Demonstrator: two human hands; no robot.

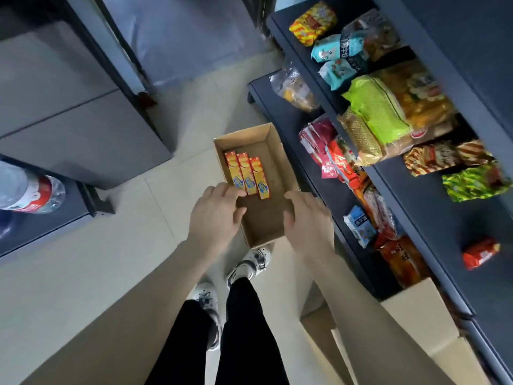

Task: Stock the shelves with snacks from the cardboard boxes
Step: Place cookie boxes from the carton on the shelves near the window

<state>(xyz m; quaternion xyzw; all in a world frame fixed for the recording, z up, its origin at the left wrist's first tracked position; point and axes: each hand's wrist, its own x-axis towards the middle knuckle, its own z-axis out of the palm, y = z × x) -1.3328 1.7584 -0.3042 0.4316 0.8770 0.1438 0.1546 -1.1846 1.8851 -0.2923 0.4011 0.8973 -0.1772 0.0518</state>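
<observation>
Ok, both forearms reach forward and down, bare, roughly parallel. The shallow open brown cardboard box (265, 218) sits between our hands, above the pale tiled floor (166, 190). Three orange-yellow oblong snack cartons (247, 175) lie side by side against its left wall.

Left hand (215, 213): fingers bent over the left rim, tips by the near carton's end, thumb inside. We can't tell if it's gripping.

Right hand (308, 218): straddles the right wall, fingers nearly straight, thumb inside. Grip unclear too.

Dark grey metal shelving (410, 195) on our right carries mixed snack bags.
</observation>
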